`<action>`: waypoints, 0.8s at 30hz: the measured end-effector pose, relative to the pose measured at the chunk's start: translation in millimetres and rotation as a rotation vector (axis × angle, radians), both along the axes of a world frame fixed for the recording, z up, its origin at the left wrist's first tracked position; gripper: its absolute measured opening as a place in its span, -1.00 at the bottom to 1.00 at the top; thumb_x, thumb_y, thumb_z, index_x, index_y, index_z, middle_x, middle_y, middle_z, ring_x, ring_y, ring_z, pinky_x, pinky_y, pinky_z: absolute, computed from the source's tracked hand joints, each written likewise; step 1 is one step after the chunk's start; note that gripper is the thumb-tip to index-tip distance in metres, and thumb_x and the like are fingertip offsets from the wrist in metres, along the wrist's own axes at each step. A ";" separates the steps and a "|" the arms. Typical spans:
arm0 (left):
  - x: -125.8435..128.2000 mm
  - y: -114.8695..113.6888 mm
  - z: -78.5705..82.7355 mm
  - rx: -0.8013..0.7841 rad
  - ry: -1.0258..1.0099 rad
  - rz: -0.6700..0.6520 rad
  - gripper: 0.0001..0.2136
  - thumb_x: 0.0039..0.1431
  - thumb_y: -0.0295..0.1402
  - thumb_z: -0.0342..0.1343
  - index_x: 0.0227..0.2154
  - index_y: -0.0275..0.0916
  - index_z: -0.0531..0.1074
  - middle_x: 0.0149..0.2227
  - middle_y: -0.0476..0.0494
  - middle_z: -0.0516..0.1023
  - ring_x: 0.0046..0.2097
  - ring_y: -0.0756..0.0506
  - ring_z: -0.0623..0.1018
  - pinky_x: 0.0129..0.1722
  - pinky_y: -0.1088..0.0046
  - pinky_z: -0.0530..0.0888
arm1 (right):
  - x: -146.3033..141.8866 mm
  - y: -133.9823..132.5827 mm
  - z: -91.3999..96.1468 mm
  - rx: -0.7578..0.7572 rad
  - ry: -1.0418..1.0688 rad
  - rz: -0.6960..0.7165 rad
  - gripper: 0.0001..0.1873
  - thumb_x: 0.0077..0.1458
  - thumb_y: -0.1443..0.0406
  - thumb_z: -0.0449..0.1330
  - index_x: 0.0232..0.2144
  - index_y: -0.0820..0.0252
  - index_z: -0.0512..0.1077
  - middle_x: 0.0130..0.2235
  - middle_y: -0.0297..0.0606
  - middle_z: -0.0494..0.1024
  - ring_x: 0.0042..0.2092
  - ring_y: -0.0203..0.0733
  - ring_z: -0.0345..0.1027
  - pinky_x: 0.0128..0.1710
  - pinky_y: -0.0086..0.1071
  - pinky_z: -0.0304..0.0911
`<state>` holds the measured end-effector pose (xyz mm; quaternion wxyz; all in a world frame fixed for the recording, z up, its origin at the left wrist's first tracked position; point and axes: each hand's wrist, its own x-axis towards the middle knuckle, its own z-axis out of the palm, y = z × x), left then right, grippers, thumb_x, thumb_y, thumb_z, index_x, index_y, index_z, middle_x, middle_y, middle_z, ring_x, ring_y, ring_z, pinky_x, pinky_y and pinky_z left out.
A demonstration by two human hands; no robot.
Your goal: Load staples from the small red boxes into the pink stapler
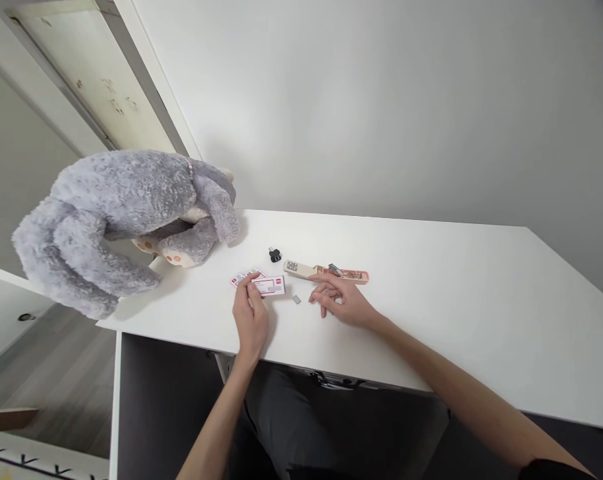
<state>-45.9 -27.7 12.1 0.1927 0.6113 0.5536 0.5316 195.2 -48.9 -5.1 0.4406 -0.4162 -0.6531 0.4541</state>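
Note:
My left hand (pixel 250 316) rests on the white table (pixel 431 293) with its fingers closed on a small white and red box (pixel 268 285). A second small red and white piece (pixel 242 276) lies just behind that box. My right hand (pixel 340 300) lies on the table with fingers loosely spread, holding nothing, its fingertips next to a long beige and pink stapler (pixel 326 271). A tiny grey block (pixel 296 299) sits between my two hands.
A small black object (pixel 274 254) lies behind the stapler's left end. A large grey plush toy (pixel 126 217) hangs over the table's left corner. The wall runs close behind the table. My dark-clothed lap (pixel 331 427) shows under the table's front edge.

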 end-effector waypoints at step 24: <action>-72.5 32.3 -13.2 -0.188 0.166 0.122 -0.50 0.35 -0.23 0.07 0.27 -0.32 0.25 0.29 -0.49 0.42 0.34 -0.35 0.43 0.37 -0.05 0.34 | -1.5 -0.7 2.4 0.018 -0.107 0.047 -0.68 0.34 0.19 0.18 0.09 0.14 0.41 -0.23 -0.22 0.67 -0.43 -0.26 0.54 -0.44 -0.38 0.41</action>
